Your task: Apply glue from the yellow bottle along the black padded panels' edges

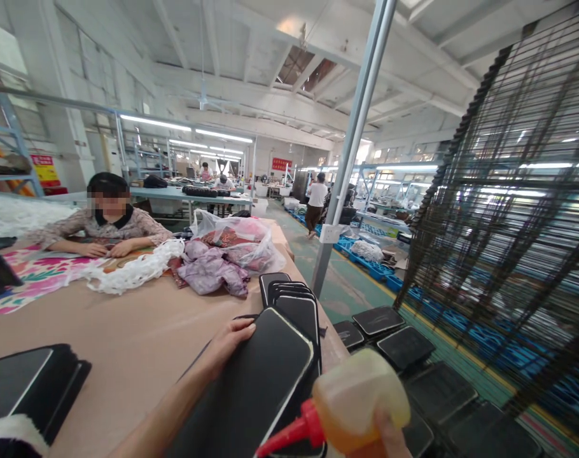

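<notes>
My left hand (226, 342) rests with curled fingers on the far left edge of a black panel with a pale rim (256, 381), the top one of a stack on the brown table (137, 331). My right hand (389, 439) shows only partly at the bottom edge, wrapped round a squeeze bottle of amber liquid (361, 397) with a red nozzle (289, 432) that points down-left over the panel. More black panels (289, 292) stand fanned just beyond the top one.
A pile of black pieces (32, 388) lies at the table's left. Purple cloth and a plastic bag (232, 251) and white strips (132, 270) lie further back. A person sits at the far left (105, 222). Wire drying racks (499, 210) hold black panels (399, 346) at right. A steel post (351, 146) stands beside the table.
</notes>
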A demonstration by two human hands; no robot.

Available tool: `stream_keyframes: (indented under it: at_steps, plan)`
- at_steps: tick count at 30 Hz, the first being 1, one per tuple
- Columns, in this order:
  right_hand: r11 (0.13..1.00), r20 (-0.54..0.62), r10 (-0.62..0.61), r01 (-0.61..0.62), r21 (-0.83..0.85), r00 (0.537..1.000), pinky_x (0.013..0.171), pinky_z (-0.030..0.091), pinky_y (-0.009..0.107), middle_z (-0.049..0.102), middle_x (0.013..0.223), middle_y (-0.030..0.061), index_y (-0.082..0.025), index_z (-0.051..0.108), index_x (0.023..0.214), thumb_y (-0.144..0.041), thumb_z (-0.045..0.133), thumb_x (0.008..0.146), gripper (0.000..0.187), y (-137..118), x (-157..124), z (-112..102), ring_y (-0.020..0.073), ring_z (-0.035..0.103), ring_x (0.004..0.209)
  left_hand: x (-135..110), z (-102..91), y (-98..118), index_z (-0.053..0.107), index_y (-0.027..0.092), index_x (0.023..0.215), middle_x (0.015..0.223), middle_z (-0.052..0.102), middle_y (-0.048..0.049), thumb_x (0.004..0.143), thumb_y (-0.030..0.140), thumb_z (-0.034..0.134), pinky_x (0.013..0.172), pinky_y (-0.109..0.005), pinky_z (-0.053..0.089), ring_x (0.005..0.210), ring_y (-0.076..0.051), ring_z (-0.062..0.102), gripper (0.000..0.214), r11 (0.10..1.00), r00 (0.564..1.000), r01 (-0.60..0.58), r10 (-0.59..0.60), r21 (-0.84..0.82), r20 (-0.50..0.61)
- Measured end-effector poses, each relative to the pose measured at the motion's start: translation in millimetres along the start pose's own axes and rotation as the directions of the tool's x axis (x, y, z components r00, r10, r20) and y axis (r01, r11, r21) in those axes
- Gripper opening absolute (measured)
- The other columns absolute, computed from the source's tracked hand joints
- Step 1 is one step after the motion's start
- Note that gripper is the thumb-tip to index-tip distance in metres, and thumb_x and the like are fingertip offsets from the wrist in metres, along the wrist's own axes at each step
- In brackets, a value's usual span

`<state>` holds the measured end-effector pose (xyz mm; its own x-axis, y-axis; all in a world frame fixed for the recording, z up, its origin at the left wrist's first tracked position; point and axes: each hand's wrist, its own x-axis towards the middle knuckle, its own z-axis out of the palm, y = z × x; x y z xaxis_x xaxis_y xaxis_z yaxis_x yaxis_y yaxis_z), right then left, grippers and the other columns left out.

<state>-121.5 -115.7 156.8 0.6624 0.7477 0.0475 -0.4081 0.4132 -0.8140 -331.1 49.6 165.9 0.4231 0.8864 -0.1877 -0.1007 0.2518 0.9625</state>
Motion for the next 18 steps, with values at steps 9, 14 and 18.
stream_keyframes:
  at_steps: [9,14,18]
  plan:
    - [0.986,0.124,-0.086,0.067,0.155,0.989,0.097,0.038,0.059,0.065,0.111,0.0100,-0.025,0.048,0.132,-0.044,0.065,0.078,0.060,-86,57,33,0.0352,0.059,0.104,-34,12.2,42,0.068,0.021,0.112,0.102,0.072,-0.0030,0.071,0.045,0.068,0.081,-0.028,0.046,0.093,-0.024,0.063,0.048,0.952,0.962,-0.110,0.029,0.286,0.270]
    - [0.989,0.316,-0.120,0.086,0.119,0.941,0.094,0.038,0.062,0.064,0.111,0.0119,-0.024,0.051,0.129,-0.040,0.073,0.074,0.061,-81,65,38,0.0375,0.058,0.103,-45,19.6,56,0.072,0.020,0.101,0.095,0.072,-0.0014,0.075,0.045,0.063,0.074,-0.025,0.045,0.086,-0.022,0.062,0.038,0.899,0.925,-0.157,-0.011,0.409,0.379]
    - [0.992,0.393,-0.105,0.067,0.111,0.914,0.095,0.038,0.061,0.066,0.107,0.0116,-0.024,0.056,0.123,-0.037,0.077,0.070,0.059,-78,70,42,0.0370,0.058,0.104,-51,21.7,64,0.074,0.018,0.090,0.078,0.069,0.0003,0.077,0.044,0.061,0.062,-0.021,0.041,0.070,-0.016,0.057,0.032,0.856,0.906,-0.206,-0.016,0.474,0.423]
